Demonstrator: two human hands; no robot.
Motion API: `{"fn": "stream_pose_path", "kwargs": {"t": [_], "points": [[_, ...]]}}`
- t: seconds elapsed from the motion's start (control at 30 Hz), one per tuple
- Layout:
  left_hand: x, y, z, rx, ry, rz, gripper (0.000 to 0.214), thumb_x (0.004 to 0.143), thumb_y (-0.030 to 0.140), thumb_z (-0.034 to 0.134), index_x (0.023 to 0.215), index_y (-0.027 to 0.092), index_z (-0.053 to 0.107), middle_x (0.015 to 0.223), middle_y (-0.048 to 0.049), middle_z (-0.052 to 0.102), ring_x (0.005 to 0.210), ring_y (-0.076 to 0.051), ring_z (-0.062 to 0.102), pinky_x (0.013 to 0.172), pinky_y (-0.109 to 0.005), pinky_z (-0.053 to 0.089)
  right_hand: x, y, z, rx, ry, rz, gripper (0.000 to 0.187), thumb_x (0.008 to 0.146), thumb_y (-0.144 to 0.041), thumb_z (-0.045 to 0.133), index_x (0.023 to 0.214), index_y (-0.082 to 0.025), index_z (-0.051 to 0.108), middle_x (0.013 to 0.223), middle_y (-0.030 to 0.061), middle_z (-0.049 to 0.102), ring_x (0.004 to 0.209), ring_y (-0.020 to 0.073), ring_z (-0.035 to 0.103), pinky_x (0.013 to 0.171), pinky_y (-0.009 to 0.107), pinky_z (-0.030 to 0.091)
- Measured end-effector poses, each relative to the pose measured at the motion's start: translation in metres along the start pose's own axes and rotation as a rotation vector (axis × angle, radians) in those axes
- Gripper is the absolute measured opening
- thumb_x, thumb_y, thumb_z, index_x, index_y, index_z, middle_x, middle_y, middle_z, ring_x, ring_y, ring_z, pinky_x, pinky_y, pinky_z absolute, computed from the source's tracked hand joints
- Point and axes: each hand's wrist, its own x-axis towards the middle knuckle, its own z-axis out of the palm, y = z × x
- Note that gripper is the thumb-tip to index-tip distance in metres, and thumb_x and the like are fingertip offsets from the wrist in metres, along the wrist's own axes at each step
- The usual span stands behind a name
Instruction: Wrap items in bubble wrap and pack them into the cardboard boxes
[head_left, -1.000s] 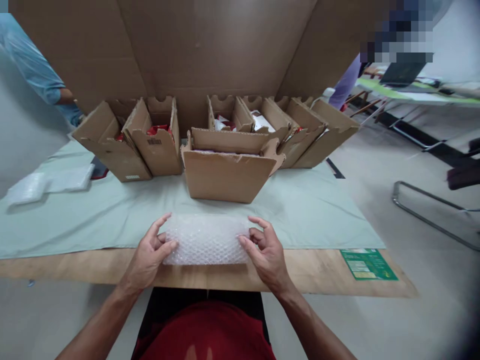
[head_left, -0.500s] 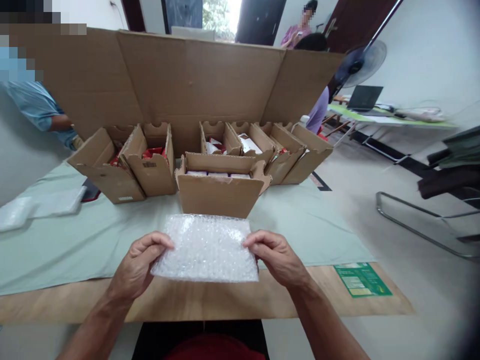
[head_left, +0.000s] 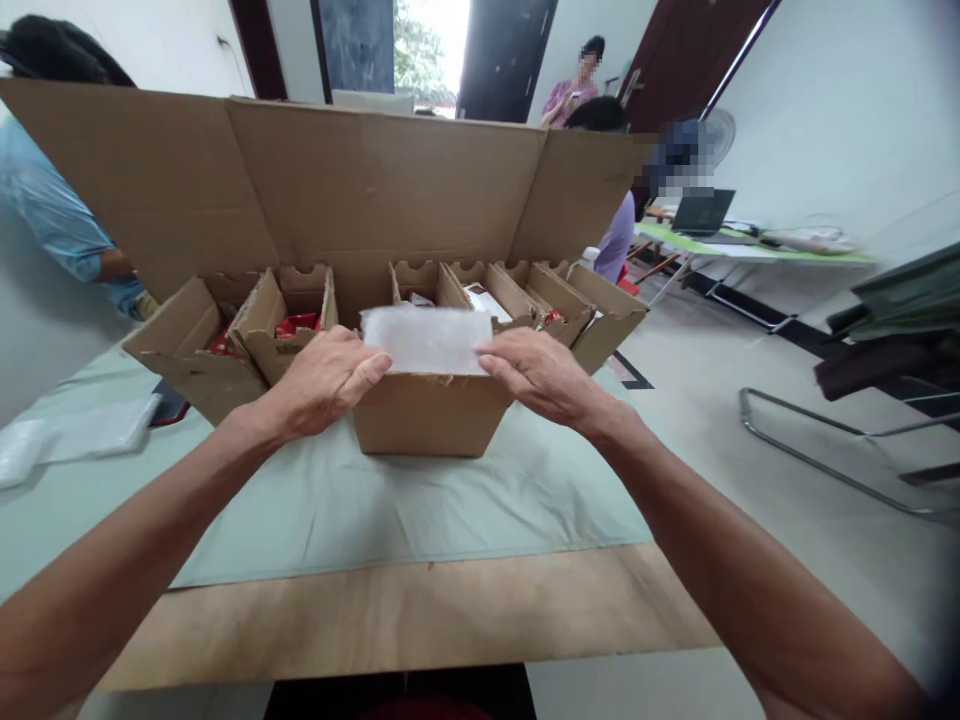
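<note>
A sheet of bubble wrap is stretched between my two hands at the top of the front cardboard box. My left hand grips its left edge, thumb pressed toward the fingers. On the other side my right hand pinches the right edge. The wrap stands above the box's near rim, and its lower part is hidden behind that rim. Whatever lies inside this box is covered from view by the wrap.
Several narrow open boxes, among them a left box and a right box, stand behind with red and white packets. A tall cardboard panel rises behind them. More bubble wrap lies left on the green cloth. A person's blue sleeve shows at left.
Both hands have carried the bubble wrap forward from above the table's near edge to the top of the front box. The box's contents, visible before, are now covered.
</note>
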Motion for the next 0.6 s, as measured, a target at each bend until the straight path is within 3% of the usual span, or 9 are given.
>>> {"fn": "stream_pose_path", "kwargs": {"t": [0.07,0.13,0.3,0.4,0.6], "points": [[0.012,0.001,0.0,-0.02,-0.142,-0.019,0.068,0.103,0.054,0.016,0.061,0.022,0.06,0.061,-0.0064,0.054,0.07,-0.023,0.056,0.08,-0.039,0.044,0.009,0.005,-0.001,0.033,-0.171,0.082,0.049,0.104,-0.043,0.042,0.071,-0.016,0.068,0.068,0.0039,0.065,0.068,0.0177,0.06,0.067,0.03,0.042],[0.023,0.004,-0.002,-0.005,-0.215,-0.069,0.069,0.102,0.058,0.022,0.052,0.023,0.052,0.054,-0.005,0.047,0.062,-0.021,0.052,0.074,-0.038,0.041,0.018,0.008,-0.004,0.083,-0.275,0.153,0.056,0.104,-0.047,0.041,0.064,-0.016,0.065,0.059,0.0012,0.059,0.057,0.0129,0.051,0.059,0.027,0.034],[0.045,0.009,-0.006,-0.074,-0.43,-0.164,0.068,0.102,0.06,0.026,0.052,0.022,0.053,0.052,-0.0039,0.048,0.054,-0.02,0.048,0.067,-0.035,0.037,0.046,0.006,-0.011,0.132,-0.549,0.228,0.038,0.096,-0.033,0.053,0.068,-0.015,0.071,0.06,0.0017,0.063,0.054,0.0111,0.051,0.058,0.027,0.033],[0.055,0.011,-0.005,-0.033,-0.483,-0.157,0.067,0.102,0.059,0.026,0.055,0.022,0.057,0.051,-0.0033,0.047,0.051,-0.02,0.047,0.064,-0.033,0.036,0.057,0.003,-0.01,0.018,-0.593,0.206,0.035,0.094,-0.029,0.056,0.064,-0.016,0.068,0.06,0.0022,0.063,0.053,0.0113,0.048,0.057,0.028,0.032],[0.061,0.011,-0.006,0.085,-0.6,-0.119,0.07,0.1,0.063,0.025,0.066,0.019,0.067,0.056,-0.0062,0.058,0.058,-0.022,0.056,0.069,-0.032,0.041,0.067,0.007,0.004,-0.054,-0.796,0.103,0.026,0.092,-0.02,0.054,0.079,-0.012,0.074,0.085,0.0088,0.076,0.069,0.0141,0.06,0.061,0.025,0.039]]}}
